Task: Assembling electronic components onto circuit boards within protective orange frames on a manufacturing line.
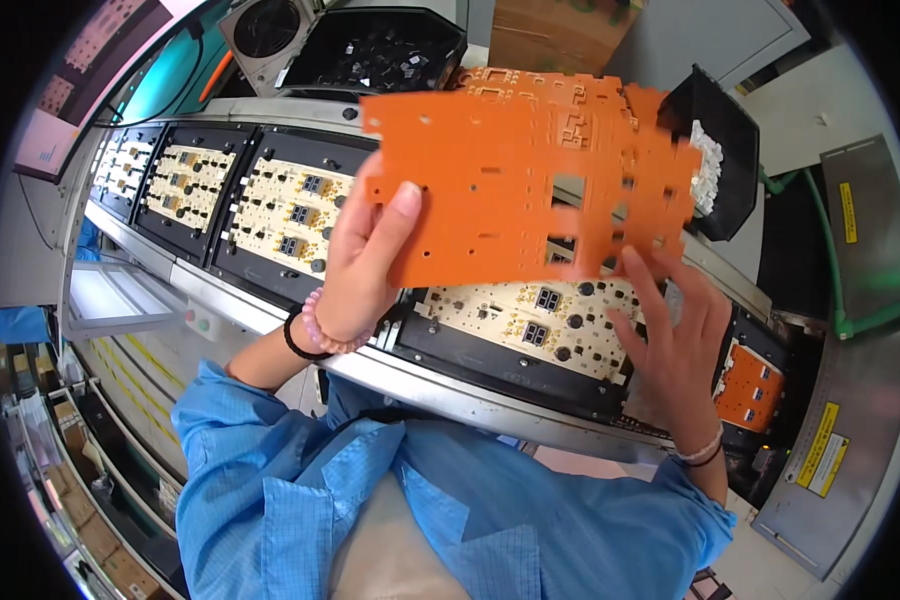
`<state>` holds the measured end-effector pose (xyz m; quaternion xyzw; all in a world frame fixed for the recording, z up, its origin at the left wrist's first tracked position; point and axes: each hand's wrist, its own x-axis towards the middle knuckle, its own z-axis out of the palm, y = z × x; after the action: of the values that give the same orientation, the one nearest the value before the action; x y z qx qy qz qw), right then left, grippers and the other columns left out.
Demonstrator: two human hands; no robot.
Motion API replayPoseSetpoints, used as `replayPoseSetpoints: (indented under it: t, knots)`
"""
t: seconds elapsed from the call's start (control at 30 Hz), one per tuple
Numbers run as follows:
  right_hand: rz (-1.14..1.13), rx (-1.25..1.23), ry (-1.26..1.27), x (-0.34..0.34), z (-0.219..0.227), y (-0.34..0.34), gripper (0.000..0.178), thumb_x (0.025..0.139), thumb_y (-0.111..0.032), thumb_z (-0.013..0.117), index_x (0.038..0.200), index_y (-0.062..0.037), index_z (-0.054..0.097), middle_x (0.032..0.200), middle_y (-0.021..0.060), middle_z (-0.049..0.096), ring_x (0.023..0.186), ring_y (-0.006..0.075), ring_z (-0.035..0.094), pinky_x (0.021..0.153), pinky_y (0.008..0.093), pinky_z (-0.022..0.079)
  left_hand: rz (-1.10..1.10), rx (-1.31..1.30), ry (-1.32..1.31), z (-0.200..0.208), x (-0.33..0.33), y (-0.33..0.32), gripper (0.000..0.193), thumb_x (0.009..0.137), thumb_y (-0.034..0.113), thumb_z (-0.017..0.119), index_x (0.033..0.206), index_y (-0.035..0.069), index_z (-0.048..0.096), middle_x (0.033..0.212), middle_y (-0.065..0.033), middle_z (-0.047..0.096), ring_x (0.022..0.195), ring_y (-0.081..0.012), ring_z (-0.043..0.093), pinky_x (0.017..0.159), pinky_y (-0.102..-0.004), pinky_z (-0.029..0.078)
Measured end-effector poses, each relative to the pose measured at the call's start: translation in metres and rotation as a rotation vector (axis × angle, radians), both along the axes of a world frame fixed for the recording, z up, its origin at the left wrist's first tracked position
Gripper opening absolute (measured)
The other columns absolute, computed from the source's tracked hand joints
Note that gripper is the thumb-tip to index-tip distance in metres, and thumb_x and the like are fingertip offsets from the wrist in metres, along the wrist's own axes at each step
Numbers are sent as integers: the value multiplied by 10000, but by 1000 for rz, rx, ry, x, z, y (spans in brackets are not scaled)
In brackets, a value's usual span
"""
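An orange circuit board panel with slots and holes is raised in front of me, over the conveyor line. My left hand is closed on its left edge, thumb lying flat on the near face. Near the panel's lower right corner is my right hand, fingers curved and apart; whether its fingertips touch the edge I cannot tell. The panel's right part is blurred. Below it, a cream circuit board with black digit displays sits in a black carrier, partly hidden by the panel.
More cream boards lie in carriers to the left, and an orange board at the right end. Orange panels are piled behind. A black bin of dark parts and a tilted black bin of white parts stand beyond.
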<state>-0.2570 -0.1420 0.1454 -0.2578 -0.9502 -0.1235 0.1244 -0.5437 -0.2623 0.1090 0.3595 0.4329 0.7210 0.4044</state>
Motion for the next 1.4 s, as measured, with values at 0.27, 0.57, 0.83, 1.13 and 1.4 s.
replayPoseSetpoints:
  t: [0.27,0.57,0.83,1.13,1.4]
  knots:
    - [129,-471,-33,11,-15,-1,1242,547,-330,974,1573,-147,299,1596,234,263,1439,441,318,1162,638,252,-450,-240,-377,-43,1,-17,538,1092,212,508,1565,46,312,1465,-97,510,1323,-151,521,1105,-340,436]
    - [135,-565,-52,23,-60,7,1119,560,-428,949,1481,-114,395,1523,238,326,1388,438,358,1150,594,265,-300,-85,1183,-36,-16,-16,735,908,91,705,1547,-9,356,1576,-240,382,1462,-401,386,1221,-467,326]
    - [142,-608,-47,27,-61,11,1073,562,-397,952,1459,-128,428,1552,225,315,1413,452,329,1179,594,246,-426,-143,1554,-46,10,-36,846,886,395,679,1547,-29,364,1621,-222,326,1506,-394,316,1229,-490,296]
    - [74,-636,-207,26,-59,5,1120,571,-419,944,1511,-145,402,1603,224,264,1486,417,284,1227,604,198,-471,-217,1592,-44,13,-45,909,878,472,639,1573,-19,319,1642,-221,291,1529,-390,275,1247,-482,242]
    - [-23,-593,-51,43,-48,-5,1024,680,-520,872,1520,-125,439,1591,232,306,1475,431,293,1226,617,177,-213,-172,1362,-46,1,-58,592,872,244,750,1378,22,540,1337,-174,550,1203,-347,537,1007,-441,447]
